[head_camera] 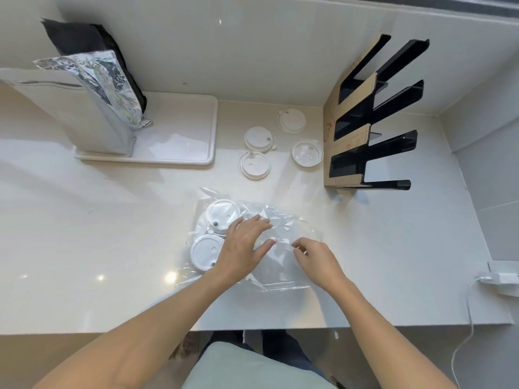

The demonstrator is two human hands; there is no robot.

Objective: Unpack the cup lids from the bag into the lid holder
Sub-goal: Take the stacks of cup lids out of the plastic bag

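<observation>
A clear plastic bag (283, 220) lies flat on the white counter, with white cup lids (206, 251) showing through its left part. My left hand (243, 245) rests on the bag with fingers spread, pressing it down. My right hand (314, 255) pinches the bag's film at its right side. Several loose white lids (258, 138) lie on the counter beyond the bag. The black lid holder (373, 119), with a cardboard backing and three slots, stands at the right against the wall.
A white tray (179, 144) at the back left carries a white pouch (92, 119), a foil bag (112, 80) and a black bag (84, 37). A white charger and cable (500, 277) sit at the right edge. The counter's front edge runs just below my forearms.
</observation>
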